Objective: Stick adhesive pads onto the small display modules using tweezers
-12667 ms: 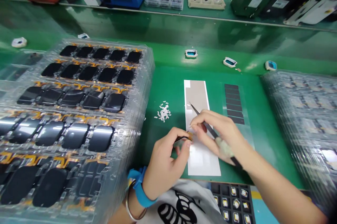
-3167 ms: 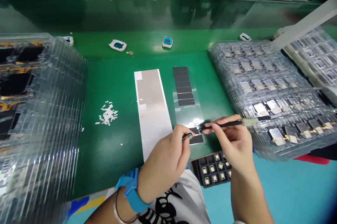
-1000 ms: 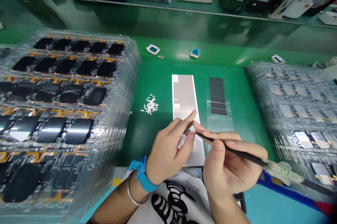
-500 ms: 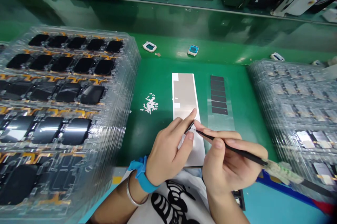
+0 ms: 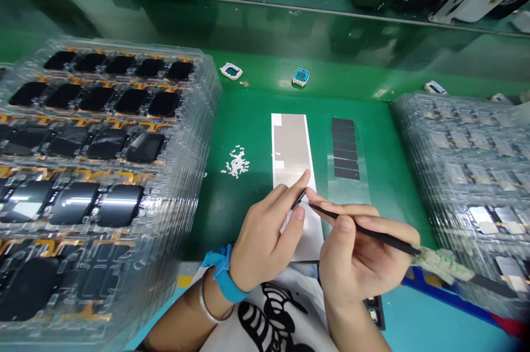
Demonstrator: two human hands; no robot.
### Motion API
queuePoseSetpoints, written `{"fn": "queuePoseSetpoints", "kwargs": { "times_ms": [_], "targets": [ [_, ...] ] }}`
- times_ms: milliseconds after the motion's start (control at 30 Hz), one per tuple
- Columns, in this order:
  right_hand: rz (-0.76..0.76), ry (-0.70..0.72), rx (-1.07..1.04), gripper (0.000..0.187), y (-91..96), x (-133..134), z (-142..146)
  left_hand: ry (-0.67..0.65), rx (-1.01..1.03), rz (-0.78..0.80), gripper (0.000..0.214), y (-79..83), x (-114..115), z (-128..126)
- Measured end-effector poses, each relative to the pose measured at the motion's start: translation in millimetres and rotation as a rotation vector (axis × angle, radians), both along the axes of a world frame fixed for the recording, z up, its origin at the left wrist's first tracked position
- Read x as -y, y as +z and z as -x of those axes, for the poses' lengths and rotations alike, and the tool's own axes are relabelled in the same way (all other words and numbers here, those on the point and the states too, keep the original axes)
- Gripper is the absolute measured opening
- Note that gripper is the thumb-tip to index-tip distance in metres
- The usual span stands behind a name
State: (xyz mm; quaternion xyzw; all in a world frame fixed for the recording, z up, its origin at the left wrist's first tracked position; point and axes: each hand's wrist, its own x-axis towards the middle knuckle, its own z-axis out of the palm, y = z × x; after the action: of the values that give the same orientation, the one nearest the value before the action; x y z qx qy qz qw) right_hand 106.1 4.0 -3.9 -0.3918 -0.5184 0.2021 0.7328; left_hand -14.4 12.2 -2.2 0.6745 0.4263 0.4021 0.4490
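Note:
My left hand (image 5: 265, 239) is closed on a small thin black part (image 5: 298, 198), seen nearly edge-on between its fingers. What kind of part it is does not show. In my right hand (image 5: 368, 255) is a pair of black tweezers (image 5: 387, 239), its handle wrapped in pale tape. The tweezer tip is at the black part; whether it grips anything there is too small to tell. Beneath both hands lies a white-edged sheet with a beige face (image 5: 291, 139). A clear strip bearing dark rectangles (image 5: 345, 148) is to its right, and small white pieces (image 5: 237, 163) are heaped to its left.
Tall stacks of clear trays (image 5: 202, 104) holding black screens stand left; more clear trays (image 5: 455, 131) stand right. Two watch cases, one white-framed (image 5: 231, 70) and one with blue film (image 5: 300, 76), lie at the back. A shelf (image 5: 265, 1) with boxes runs behind.
The view has shifted very slightly. Both hands keep their grip, with the tweezer tip still at the black part.

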Motion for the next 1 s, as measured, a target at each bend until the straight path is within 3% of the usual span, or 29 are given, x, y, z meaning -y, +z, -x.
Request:
{"fn": "queuePoseSetpoints", "kwargs": {
  "times_ms": [567,1000],
  "targets": [
    [0.008,-0.018,0.031,0.032,-2.1,3.1,-2.2,0.014,-0.045,-0.002,0.048,-0.9,-0.6,0.5],
    [-0.066,0.019,0.073,0.034,-4.0,-0.9,-4.2,0.009,-0.072,0.022,0.049,1.2,0.0,0.0]
  ]
}}
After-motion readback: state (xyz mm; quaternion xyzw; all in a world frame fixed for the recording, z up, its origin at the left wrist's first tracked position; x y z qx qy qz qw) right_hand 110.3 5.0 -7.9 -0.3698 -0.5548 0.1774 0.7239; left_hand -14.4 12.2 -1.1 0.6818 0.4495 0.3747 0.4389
